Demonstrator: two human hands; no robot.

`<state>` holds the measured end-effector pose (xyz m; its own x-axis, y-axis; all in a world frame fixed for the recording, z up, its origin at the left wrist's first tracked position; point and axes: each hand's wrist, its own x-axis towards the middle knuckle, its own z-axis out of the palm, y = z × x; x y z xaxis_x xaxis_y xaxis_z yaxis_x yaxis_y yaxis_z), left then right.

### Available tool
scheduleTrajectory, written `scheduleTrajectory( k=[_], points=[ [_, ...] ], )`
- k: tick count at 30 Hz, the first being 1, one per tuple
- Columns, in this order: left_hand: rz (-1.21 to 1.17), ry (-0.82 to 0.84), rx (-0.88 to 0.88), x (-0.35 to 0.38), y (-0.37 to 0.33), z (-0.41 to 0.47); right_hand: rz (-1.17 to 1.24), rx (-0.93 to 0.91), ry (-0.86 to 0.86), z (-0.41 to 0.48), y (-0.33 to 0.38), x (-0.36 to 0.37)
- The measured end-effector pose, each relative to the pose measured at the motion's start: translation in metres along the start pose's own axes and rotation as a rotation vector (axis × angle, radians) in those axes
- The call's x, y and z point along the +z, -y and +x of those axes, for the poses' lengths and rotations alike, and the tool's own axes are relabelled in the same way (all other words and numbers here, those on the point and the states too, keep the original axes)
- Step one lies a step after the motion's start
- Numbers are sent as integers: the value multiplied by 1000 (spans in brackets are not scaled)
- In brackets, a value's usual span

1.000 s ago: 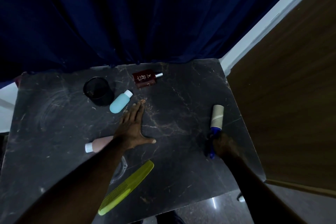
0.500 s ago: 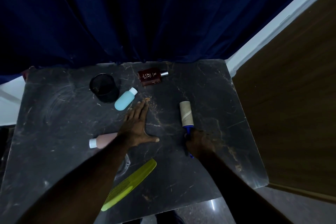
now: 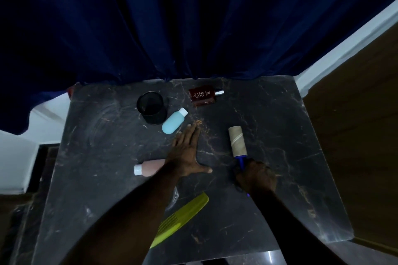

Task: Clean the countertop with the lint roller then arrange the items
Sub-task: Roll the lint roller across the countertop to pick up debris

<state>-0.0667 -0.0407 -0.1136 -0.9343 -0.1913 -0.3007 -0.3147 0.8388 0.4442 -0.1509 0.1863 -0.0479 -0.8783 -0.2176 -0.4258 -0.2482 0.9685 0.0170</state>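
Head view, cleaning stage. The left hand (image 3: 187, 153) lies flat on the dark marble countertop (image 3: 280, 125), fingers straight and together, thumb spread toward the right hand (image 3: 256, 176); this placement probably braces the body and marks off the uncleared side. The right hand curls round the blue handle of the lint roller (image 3: 237, 143), whose pale roll lies on the surface just beyond its knuckles, pointing away from the person, so a push would roll it forward. Open stone lies between the two hands and to the right of the right hand, which suits rolling. The items cluster about the left hand: a blue bottle (image 3: 174, 122) just beyond its fingertips, a black cup (image 3: 151, 107) beside that bottle, a brown perfume bottle (image 3: 202, 97) lying flat farther beyond, a pink bottle (image 3: 150, 167) partly hidden at the wrist, and a green comb (image 3: 181, 217) nearer the person, between the forearms. None appears arranged yet.
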Motion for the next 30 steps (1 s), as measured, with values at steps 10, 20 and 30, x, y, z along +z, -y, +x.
scheduleTrajectory(
  k=[10, 20, 30],
  points=[
    [1, 2, -3, -4, -3, -3, 16, -1, -12, -3, 4, -3],
    [-28, -4, -7, -3, -3, -2, 34, -21, -7, -8, 6, -11],
    [-16, -10, -14, -1, -3, 0, 12, -28, -3, -10, 7, -12]
  ],
)
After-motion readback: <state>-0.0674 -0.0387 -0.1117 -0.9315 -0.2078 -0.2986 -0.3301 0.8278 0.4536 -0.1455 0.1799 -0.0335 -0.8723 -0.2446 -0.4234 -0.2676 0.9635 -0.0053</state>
